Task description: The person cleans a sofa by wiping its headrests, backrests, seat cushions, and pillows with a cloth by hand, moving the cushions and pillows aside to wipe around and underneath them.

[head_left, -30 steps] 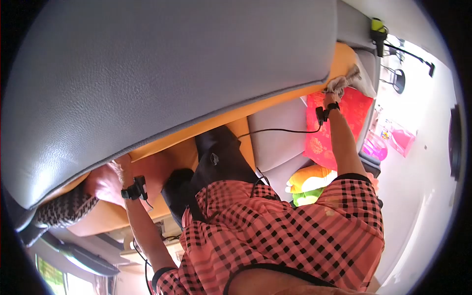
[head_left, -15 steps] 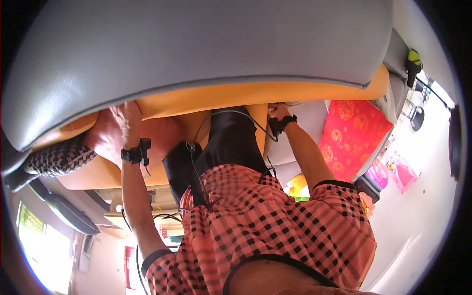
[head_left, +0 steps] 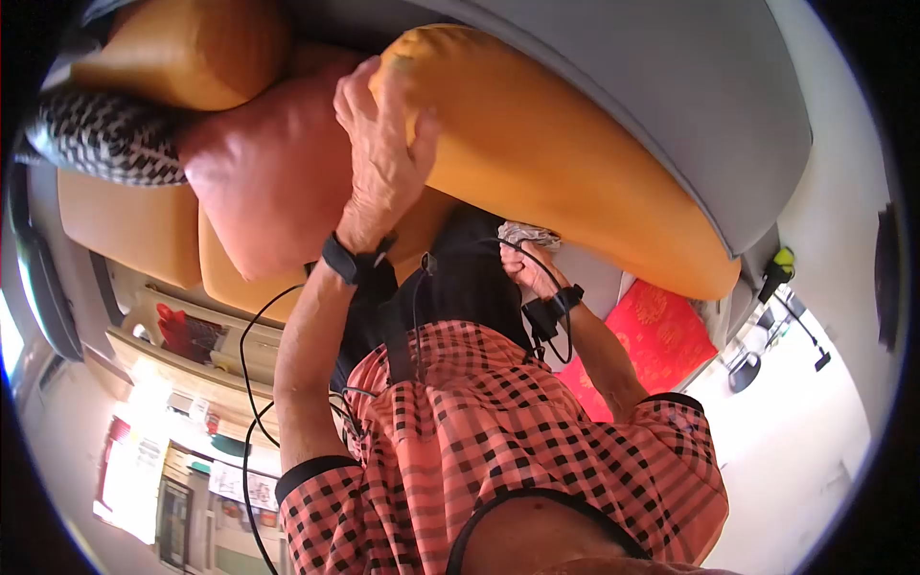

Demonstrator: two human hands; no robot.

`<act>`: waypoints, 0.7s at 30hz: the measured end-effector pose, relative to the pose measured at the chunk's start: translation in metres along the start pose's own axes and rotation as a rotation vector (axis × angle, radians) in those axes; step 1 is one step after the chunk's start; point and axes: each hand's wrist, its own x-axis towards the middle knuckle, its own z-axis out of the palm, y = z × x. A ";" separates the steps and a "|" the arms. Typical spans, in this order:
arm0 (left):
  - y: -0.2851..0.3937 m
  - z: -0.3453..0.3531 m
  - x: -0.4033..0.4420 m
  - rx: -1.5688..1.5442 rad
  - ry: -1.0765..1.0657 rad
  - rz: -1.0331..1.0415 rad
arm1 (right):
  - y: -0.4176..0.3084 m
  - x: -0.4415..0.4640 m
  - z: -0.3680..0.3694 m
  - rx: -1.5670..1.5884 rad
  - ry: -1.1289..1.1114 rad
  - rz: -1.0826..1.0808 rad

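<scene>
My left hand (head_left: 379, 158) is raised with fingers apart, at the near end of a long orange sofa cushion (head_left: 546, 144); whether it presses on the cushion or hovers over it I cannot tell. Just left of that hand lies a pink cushion (head_left: 278, 163). My right hand (head_left: 525, 266) is closed on a crumpled whitish cloth (head_left: 529, 235), low beside the orange cushion's lower edge and near my dark trousers (head_left: 470, 278). Part of the cloth is hidden behind the fingers.
A black-and-white patterned cushion (head_left: 110, 139) and another orange cushion (head_left: 196, 53) lie to the left. Grey sofa upholstery (head_left: 709, 105) rises behind. A red patterned cushion (head_left: 656, 331) is at the right. Black cables (head_left: 247, 383) hang along my left arm.
My left hand has moved up and right from the pink cushion to the orange cushion's end. My right hand has come lower and the cloth shows more. The view has turned, revealing more cushions.
</scene>
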 end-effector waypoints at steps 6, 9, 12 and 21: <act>-0.009 -0.049 -0.063 -0.048 -0.049 -0.261 | 0.031 0.045 0.070 -0.723 -0.284 -0.073; -0.032 -0.078 -0.101 0.006 -0.049 -0.420 | 0.048 0.084 0.165 -1.055 -0.200 -0.170; -0.106 -0.095 -0.168 -0.009 0.148 -0.629 | 0.059 0.104 0.253 -1.245 -0.215 -0.168; -0.309 -0.164 -0.348 0.209 0.193 -1.482 | 0.028 0.107 0.351 -2.672 -0.686 -1.382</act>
